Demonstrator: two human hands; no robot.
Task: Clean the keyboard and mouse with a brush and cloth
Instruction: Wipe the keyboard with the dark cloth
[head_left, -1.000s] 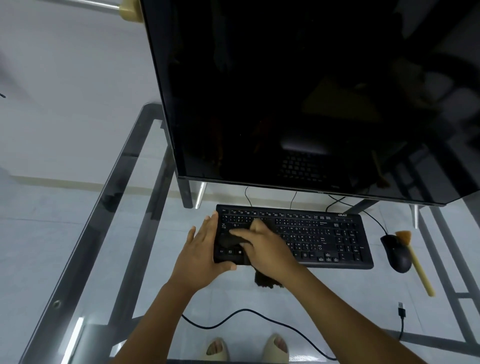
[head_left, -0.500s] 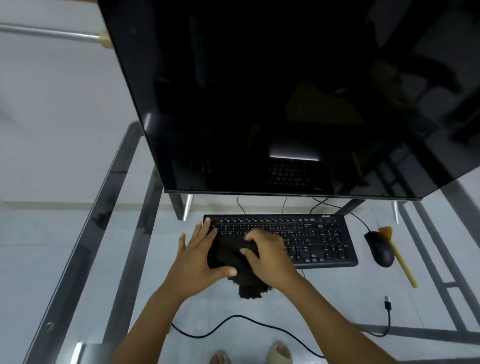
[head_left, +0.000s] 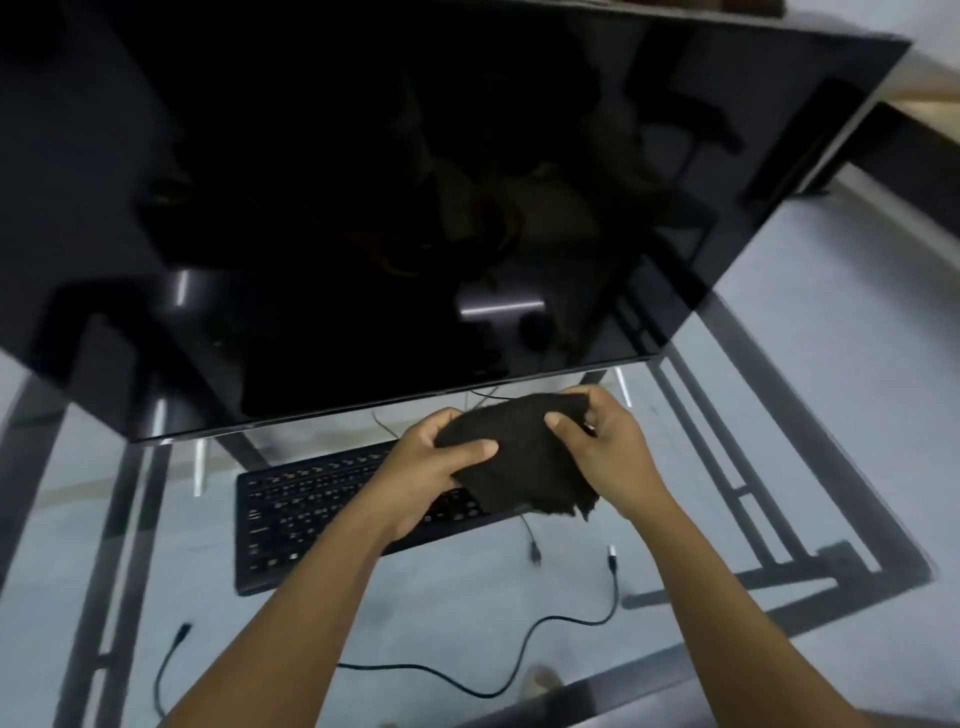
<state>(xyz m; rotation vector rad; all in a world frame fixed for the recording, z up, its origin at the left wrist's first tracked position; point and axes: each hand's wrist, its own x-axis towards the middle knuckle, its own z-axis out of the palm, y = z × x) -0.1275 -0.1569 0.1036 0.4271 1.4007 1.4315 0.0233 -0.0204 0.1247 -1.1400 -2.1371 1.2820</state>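
A dark cloth (head_left: 524, 457) is held up in the air above the right half of the black keyboard (head_left: 301, 509). My left hand (head_left: 431, 467) grips its left side with thumb on top. My right hand (head_left: 602, 447) pinches its upper right edge. The keyboard lies on the glass desk (head_left: 467, 597), its right end hidden behind the cloth and my hands. Mouse and brush are out of sight in this frame.
A large black monitor (head_left: 415, 208) leans over the back of the desk, close above my hands. A loose black cable (head_left: 519, 654) with USB plugs curls under the glass near me. Dark metal frame bars (head_left: 769, 467) run along the desk's sides.
Both hands lifted the cloth off the keyboard's left side and carried it up and to the right. The camera swung, so the keyboard now sits lower left.
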